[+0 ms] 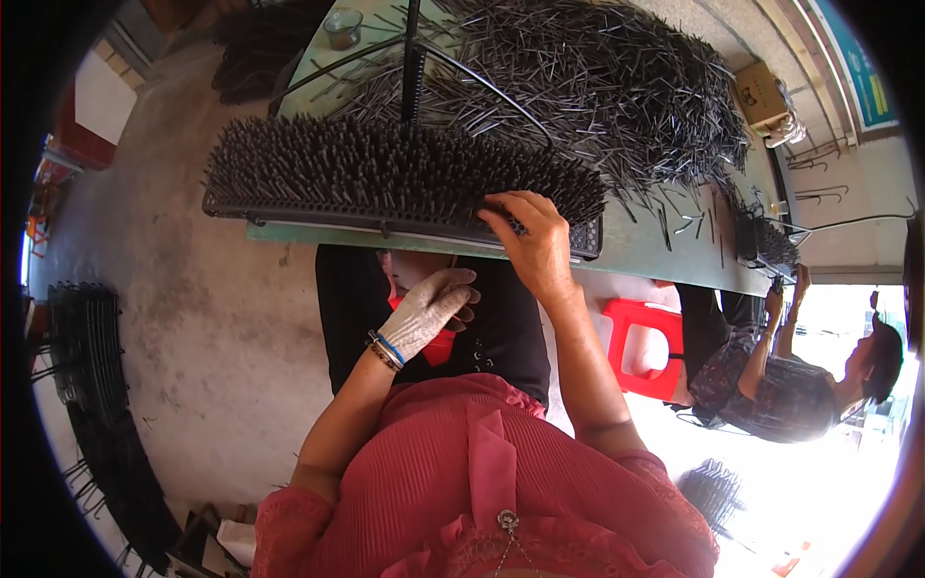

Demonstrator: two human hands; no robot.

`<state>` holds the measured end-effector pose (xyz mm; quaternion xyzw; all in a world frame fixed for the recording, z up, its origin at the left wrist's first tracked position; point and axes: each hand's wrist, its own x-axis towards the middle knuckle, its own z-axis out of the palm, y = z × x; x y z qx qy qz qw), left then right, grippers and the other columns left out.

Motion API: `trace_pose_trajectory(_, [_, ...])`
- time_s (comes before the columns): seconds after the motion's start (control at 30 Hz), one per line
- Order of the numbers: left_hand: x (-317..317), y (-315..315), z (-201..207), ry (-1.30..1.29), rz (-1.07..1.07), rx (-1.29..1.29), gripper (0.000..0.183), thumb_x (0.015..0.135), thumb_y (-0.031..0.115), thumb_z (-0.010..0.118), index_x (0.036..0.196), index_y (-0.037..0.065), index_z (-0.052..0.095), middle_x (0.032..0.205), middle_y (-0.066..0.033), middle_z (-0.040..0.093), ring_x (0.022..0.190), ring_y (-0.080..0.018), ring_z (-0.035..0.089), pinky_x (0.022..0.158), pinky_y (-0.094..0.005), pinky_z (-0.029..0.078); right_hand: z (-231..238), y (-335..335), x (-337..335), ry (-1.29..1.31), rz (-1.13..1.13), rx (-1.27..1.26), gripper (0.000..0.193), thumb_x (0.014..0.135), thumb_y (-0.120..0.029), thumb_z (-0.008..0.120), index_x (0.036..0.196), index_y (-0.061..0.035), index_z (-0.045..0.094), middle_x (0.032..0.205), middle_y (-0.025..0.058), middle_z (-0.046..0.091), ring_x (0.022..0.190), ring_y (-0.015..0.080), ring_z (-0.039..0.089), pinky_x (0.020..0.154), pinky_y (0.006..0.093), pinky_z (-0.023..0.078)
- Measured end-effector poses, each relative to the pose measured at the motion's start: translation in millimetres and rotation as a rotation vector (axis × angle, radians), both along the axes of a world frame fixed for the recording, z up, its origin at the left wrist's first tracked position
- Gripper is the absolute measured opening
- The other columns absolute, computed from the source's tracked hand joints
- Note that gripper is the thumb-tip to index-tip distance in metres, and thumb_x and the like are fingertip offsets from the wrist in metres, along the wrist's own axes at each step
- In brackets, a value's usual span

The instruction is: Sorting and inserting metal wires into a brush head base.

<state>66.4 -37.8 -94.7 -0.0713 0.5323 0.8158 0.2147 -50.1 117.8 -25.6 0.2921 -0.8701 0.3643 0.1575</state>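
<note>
A long black perforated rack (328, 210) lies along the near edge of the green table, packed with short dark metal rods (376, 164) standing on end. My bare right hand (535, 241) is at the rack's front edge, right of its middle. Its thumb and fingers are bent close together among the holes and rods; what they grip, if anything, is too small to name. My left hand (429, 313), in a pale knitted glove, hangs over my lap below the rack. Its fingers are curled inward, and what may be inside them is hidden.
A big loose heap of dark rods (617, 91) covers the green table (665, 255) behind the rack. A glass cup (343, 29) stands far left. At right, a co-worker (780, 376) handles another rack (766, 241), near a red stool (644, 349). Black racks (92, 356) stand left.
</note>
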Motion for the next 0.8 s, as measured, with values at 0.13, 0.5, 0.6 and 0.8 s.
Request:
trace_pose_trajectory(0.13, [1.0, 0.0, -1.3, -0.004, 0.001, -0.004, 0.038, 0.099, 0.023, 0.054, 0.131, 0.003, 0.049, 0.101, -0.0060, 0.064, 0.080, -0.0120, 0.063, 0.069, -0.0257, 0.053, -1.1, 2.4, 3.2, -0.143, -0.055, -0.141, 0.026, 0.078, -0.005, 0.075, 0.103, -0.0026, 0.069, 0.092, 0.0104, 0.070, 0.083, 0.0222, 0.066, 0.075, 0.0311, 0.052])
trace_pose_trajectory(0.5, [-4.0, 0.3, 6.3, 0.012, -0.018, -0.032, 0.036, 0.100, 0.022, 0.053, 0.130, 0.002, 0.050, 0.102, -0.0059, 0.064, 0.081, -0.0117, 0.063, 0.070, -0.0256, 0.053, -14.2, 9.0, -6.6, 0.181, -0.049, -0.072, 0.043, 0.077, -0.003, 0.076, 0.119, -0.0070, 0.065, 0.092, 0.0078, 0.070, 0.083, 0.0215, 0.065, 0.075, 0.0314, 0.052])
trace_pose_trajectory(0.6, [-5.1, -0.5, 8.7, 0.017, -0.019, -0.042, 0.036, 0.100, 0.021, 0.053, 0.130, 0.002, 0.050, 0.102, -0.0059, 0.064, 0.081, -0.0114, 0.063, 0.070, -0.0255, 0.053, -10.3, 7.5, -7.4, 0.218, -0.024, -0.041, 0.043, 0.077, -0.003, 0.075, 0.119, -0.0079, 0.066, 0.092, 0.0072, 0.069, 0.082, 0.0218, 0.064, 0.075, 0.0327, 0.050])
trace_pose_trajectory(0.8, [-11.8, 0.6, 14.3, 0.052, -0.051, -0.104, 0.037, 0.099, 0.021, 0.052, 0.131, 0.002, 0.050, 0.103, -0.0064, 0.065, 0.081, -0.0113, 0.063, 0.070, -0.0253, 0.053, -19.6, 8.1, -6.4, 0.264, -0.008, -0.025, 0.041, 0.074, -0.006, 0.077, 0.114, -0.0074, 0.067, 0.092, 0.0060, 0.068, 0.081, 0.0228, 0.061, 0.075, 0.0345, 0.047])
